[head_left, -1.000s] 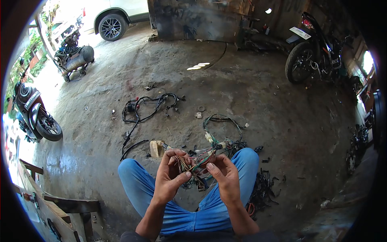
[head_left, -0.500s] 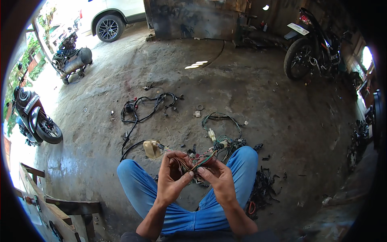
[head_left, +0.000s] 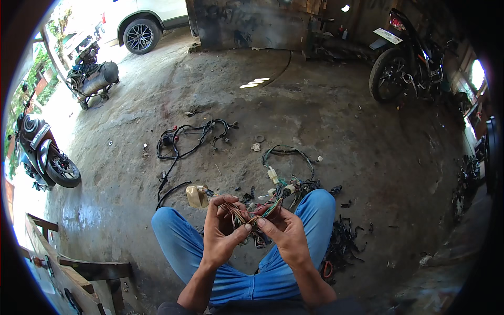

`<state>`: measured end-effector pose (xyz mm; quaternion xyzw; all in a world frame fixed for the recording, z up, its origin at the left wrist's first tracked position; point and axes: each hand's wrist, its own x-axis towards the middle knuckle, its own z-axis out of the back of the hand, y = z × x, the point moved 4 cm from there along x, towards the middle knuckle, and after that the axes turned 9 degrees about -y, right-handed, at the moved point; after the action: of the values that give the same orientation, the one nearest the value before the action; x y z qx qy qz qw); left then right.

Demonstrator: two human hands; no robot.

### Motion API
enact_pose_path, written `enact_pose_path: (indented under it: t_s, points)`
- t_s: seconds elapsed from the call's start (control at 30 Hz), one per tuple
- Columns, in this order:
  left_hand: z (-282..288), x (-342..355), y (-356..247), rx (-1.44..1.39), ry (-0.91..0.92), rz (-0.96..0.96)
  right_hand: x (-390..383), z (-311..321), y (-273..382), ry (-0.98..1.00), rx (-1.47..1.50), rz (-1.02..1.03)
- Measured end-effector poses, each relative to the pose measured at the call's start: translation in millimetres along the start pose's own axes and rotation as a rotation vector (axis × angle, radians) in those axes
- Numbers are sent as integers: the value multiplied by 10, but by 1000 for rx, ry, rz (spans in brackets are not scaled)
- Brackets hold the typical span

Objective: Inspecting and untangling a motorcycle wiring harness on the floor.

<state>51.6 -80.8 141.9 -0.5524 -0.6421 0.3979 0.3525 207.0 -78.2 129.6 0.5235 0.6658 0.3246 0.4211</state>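
Both hands close on a bundle of wires (head_left: 255, 212) held above the lap: the left hand (head_left: 223, 231) pinches its left end with curled fingers, and the right hand (head_left: 286, 233) grips its right end, thumb pressed on top. Just beyond the bundle, between the knees in blue trousers (head_left: 247, 278), more wires with white plugs (head_left: 286, 184) lie on the concrete floor (head_left: 336, 131). Farther from the bundle, a black cable loom (head_left: 189, 139) sprawls. Well beyond stands a motorbike (head_left: 404, 58).
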Motion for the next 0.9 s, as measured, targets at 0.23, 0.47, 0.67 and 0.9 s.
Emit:
enact_pose_path:
  t_s: [0.23, 0.47, 0.67, 0.9]
  points:
    - [91, 30, 20, -61, -13, -20, -35, -51, 50, 29, -27, 37]
    - [101, 50, 15, -176, -29, 68, -82, -64, 82, 74, 9, 54]
    - [117, 41, 41, -182, -31, 82, -107, -103, 54, 35, 4, 100]
    - [111, 38, 23, -185, -17, 67, -100, -87, 91, 46, -86, 120]
